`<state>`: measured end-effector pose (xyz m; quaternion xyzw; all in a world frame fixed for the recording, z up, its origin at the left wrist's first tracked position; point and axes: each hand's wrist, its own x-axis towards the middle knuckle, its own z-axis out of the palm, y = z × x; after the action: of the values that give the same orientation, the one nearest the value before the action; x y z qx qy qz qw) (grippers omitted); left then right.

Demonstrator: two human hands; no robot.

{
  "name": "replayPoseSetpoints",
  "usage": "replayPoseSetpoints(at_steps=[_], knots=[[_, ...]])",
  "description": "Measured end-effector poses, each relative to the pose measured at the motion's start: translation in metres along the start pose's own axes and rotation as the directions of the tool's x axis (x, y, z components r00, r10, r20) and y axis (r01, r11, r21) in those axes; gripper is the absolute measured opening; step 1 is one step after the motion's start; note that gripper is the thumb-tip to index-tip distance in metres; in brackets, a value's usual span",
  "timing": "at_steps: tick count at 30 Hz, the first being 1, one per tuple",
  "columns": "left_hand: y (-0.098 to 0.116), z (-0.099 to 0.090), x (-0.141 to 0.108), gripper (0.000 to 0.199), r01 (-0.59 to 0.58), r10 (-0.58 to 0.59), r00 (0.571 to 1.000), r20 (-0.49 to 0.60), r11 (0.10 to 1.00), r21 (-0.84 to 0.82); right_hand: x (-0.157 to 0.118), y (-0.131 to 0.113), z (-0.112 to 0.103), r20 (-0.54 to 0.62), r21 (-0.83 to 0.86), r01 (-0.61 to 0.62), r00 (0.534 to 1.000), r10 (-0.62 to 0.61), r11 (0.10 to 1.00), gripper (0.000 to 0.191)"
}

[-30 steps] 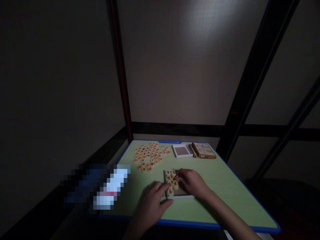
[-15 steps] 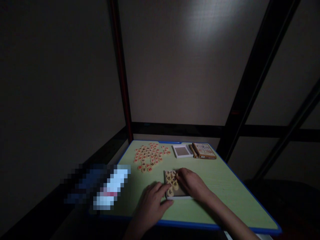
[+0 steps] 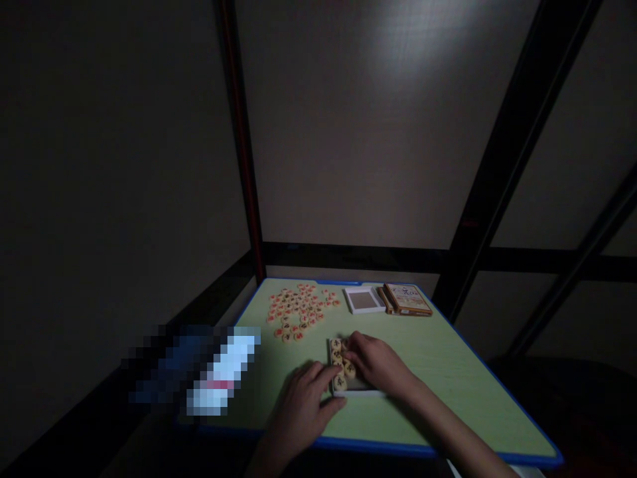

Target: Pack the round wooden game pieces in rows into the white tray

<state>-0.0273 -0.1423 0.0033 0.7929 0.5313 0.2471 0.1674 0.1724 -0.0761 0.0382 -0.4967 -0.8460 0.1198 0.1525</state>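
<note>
A shallow white box tray (image 3: 361, 393) rests near the front of the table, with round wooden Chinese chess pieces (image 3: 340, 383) bearing dark characters in two columns along its left side. My left hand (image 3: 304, 397) grips the tray's near left corner, thumb at the front wall and fingertips reaching over the pieces. Inside the tray's upper part, my right hand (image 3: 374, 360) has its fingers pinched on a Chinese chess piece in the second column, which they mostly cover. The right part of the tray is hidden beneath this hand.
Many red- and dark-marked chess pieces (image 3: 297, 307) lie scattered at the table's back left. Another white tray (image 3: 351, 303) stands at the back, beside a printed box (image 3: 409, 300). The green table (image 3: 428, 411) has a blue edge. A pixelated bright patch (image 3: 223, 372) is at left.
My right hand's fingers have shifted slightly left, now covering more of the second column's top pieces. The left hand stays on the tray corner. The view has shifted slightly.
</note>
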Motion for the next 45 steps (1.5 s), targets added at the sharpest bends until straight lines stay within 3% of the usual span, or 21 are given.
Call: replayPoseSetpoints(at_steps=[4, 9, 16, 23, 26, 29, 34, 36, 40, 45], knots=[[0.001, -0.001, 0.001, 0.041, 0.023, -0.023, 1.0, 0.001, 1.0, -0.015, -0.01, 0.002, -0.009, 0.016, 0.113, 0.005, 1.0, -0.007, 0.994, 0.017], [0.006, -0.004, 0.002, 0.029, 0.102, -0.102, 0.994, 0.026, 0.995, 0.002, -0.016, -0.002, -0.013, 0.079, 0.116, 0.035, 0.996, -0.044, 0.993, 0.02], [0.004, -0.003, 0.001, 0.017, 0.07, -0.07, 0.998, 0.005, 0.997, -0.018, -0.014, 0.001, -0.007, 0.066, 0.143, 0.058, 0.996, -0.068, 0.988, 0.021], [0.005, -0.006, 0.004, 0.016, 0.115, -0.121, 0.991, -0.051, 0.988, -0.104, -0.01, 0.011, -0.021, 0.019, 0.301, 0.077, 0.996, -0.087, 0.95, 0.02], [-0.001, -0.017, 0.013, 0.014, 0.112, -0.119, 0.988, -0.098, 0.991, -0.077, 0.004, 0.024, -0.028, -0.022, 0.299, 0.094, 0.996, -0.091, 0.95, 0.011], [-0.016, -0.037, 0.029, 0.021, 0.115, -0.103, 0.986, -0.129, 0.989, 0.09, 0.025, 0.042, -0.027, -0.083, 0.285, 0.113, 0.992, -0.093, 0.952, 0.008], [-0.038, -0.074, 0.065, 0.032, 0.213, -0.189, 0.977, -0.1, 0.879, 0.427, 0.05, 0.069, -0.004, -0.241, 0.306, 0.1, 0.97, -0.024, 0.947, 0.011], [-0.04, -0.087, 0.081, 0.03, 0.216, -0.243, 0.97, -0.013, 0.835, 0.505, 0.052, 0.076, 0.005, -0.286, 0.302, 0.071, 0.958, 0.019, 0.951, 0.015], [-0.04, -0.102, 0.107, 0.027, 0.134, -0.203, 0.977, 0.058, 0.81, 0.57, 0.047, 0.083, 0.015, -0.277, 0.236, 0.06, 0.961, 0.008, 0.97, 0.02], [-0.053, -0.109, 0.131, 0.026, 0.136, -0.214, 0.975, 0.059, 0.785, 0.605, 0.043, 0.079, 0.014, -0.212, 0.086, 0.059, 0.977, -0.039, 0.995, 0.022]])
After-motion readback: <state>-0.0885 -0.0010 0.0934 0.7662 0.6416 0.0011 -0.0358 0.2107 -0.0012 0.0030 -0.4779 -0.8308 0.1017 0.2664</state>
